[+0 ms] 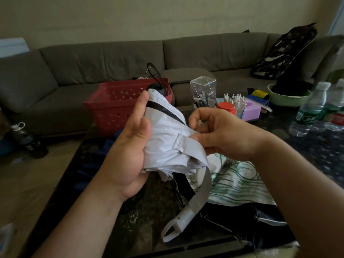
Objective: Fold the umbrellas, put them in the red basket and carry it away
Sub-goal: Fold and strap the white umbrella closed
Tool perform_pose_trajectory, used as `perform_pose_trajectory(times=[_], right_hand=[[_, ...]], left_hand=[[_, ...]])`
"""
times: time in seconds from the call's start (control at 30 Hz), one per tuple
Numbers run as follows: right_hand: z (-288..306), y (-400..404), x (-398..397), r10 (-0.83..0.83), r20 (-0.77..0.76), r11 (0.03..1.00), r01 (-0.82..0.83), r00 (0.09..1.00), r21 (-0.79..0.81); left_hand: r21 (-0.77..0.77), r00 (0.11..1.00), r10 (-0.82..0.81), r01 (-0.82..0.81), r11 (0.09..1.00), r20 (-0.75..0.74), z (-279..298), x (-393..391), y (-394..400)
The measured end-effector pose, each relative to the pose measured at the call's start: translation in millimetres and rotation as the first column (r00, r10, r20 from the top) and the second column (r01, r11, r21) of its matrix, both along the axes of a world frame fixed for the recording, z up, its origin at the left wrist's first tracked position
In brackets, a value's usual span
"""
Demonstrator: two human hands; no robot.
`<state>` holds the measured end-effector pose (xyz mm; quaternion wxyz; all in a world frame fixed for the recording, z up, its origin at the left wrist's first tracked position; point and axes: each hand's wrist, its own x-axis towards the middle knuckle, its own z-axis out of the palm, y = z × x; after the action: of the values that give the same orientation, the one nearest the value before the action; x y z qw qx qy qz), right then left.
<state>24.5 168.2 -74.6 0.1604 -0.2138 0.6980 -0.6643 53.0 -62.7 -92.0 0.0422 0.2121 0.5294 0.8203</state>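
A folded white umbrella (167, 146) with a black stripe is held above the dark table (149, 211). My left hand (130, 146) grips its bunched canopy from the left. My right hand (219, 135) pinches the umbrella's grey closing strap (197, 151), which hangs down past the white handle (183, 220). The red basket (119, 107) stands at the table's far edge with a black umbrella's handle and loop showing inside it. Under my right arm lies a white umbrella with green line print (238, 185), and a dark one (260, 216) beside it.
A clear box (203, 90), a tray of small bottles (234, 101), a purple box (251, 111), a green bowl (286, 99) and water bottles (312, 108) crowd the table's right side. A grey sofa (111, 58) runs behind. A dark bottle (28, 140) stands on the floor at left.
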Motion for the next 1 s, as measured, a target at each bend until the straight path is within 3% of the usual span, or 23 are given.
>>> perform_pose_trajectory(times=[0.13, 0.2, 0.27, 0.33, 0.43, 0.5, 0.53, 0.57, 0.6, 0.63, 0.7, 0.83, 1.0], right_hand=[[5.7, -6.9, 3.2, -0.137, -0.018, 0.989, 0.136, 0.990, -0.058], [12.5, -12.5, 6.2, -0.318, -0.167, 0.947, 0.319, 0.933, -0.022], [21.4, -17.0, 13.6, -0.522, -0.486, 0.811, 0.584, 0.700, -0.031], [27.6, -22.7, 26.5, -0.495, -0.729, 0.744, 0.665, 0.473, -0.073], [14.9, -39.5, 37.6, -0.258, -0.913, 0.715, 0.698, 0.316, 0.039], [-3.5, -50.3, 33.8, -0.205, -0.943, 0.659, 0.750, 0.262, 0.066], [-9.5, -53.9, 32.2, -0.243, -0.924, 0.630, 0.772, 0.295, 0.081], [-12.5, -57.4, 31.8, -0.317, -0.868, 0.624, 0.773, 0.382, 0.113], [-11.5, -60.5, 33.1, -0.411, -0.743, 0.664, 0.732, 0.528, 0.153], [-6.9, -62.8, 35.1, -0.480, -0.556, 0.743, 0.652, 0.679, 0.155], [0.5, -67.3, 37.2, -0.505, -0.178, 0.852, 0.520, 0.845, 0.053], [5.0, -74.8, 34.1, -0.428, 0.258, 0.887, 0.458, 0.866, -0.065], [4.8, -76.8, 32.0, -0.313, 0.456, 0.889, 0.426, 0.833, -0.169]], left_hand=[[0.063, 0.989, 0.087, -0.095, 0.993, 0.119, 1.6, -0.4, 4.4], [0.049, 0.969, 0.156, -0.168, 0.985, 0.192, 1.2, -3.5, 3.9], [0.060, 0.939, 0.220, -0.243, 0.968, 0.263, 2.4, -6.8, 3.3], [0.096, 0.911, 0.269, -0.312, 0.945, 0.313, 4.5, -9.0, 2.5], [0.129, 0.882, 0.338, -0.396, 0.909, 0.328, 8.3, -9.2, 3.1], [0.102, 0.865, 0.394, -0.442, 0.891, 0.312, 11.7, -7.6, 4.7], [0.089, 0.856, 0.425, -0.467, 0.880, 0.294, 12.6, -6.9, 5.3], [0.083, 0.848, 0.455, -0.492, 0.867, 0.272, 13.4, -6.0, 6.2], [0.078, 0.841, 0.484, -0.514, 0.854, 0.243, 13.1, -5.2, 6.3], [0.073, 0.835, 0.508, -0.532, 0.844, 0.210, 13.1, -3.6, 6.6], [0.072, 0.830, 0.537, -0.551, 0.831, 0.154, 12.3, -1.1, 7.6], [0.101, 0.835, 0.541, -0.550, 0.829, 0.105, 8.9, 0.8, 11.6], [0.108, 0.839, 0.537, -0.544, 0.832, 0.089, 6.3, 0.6, 12.4]])
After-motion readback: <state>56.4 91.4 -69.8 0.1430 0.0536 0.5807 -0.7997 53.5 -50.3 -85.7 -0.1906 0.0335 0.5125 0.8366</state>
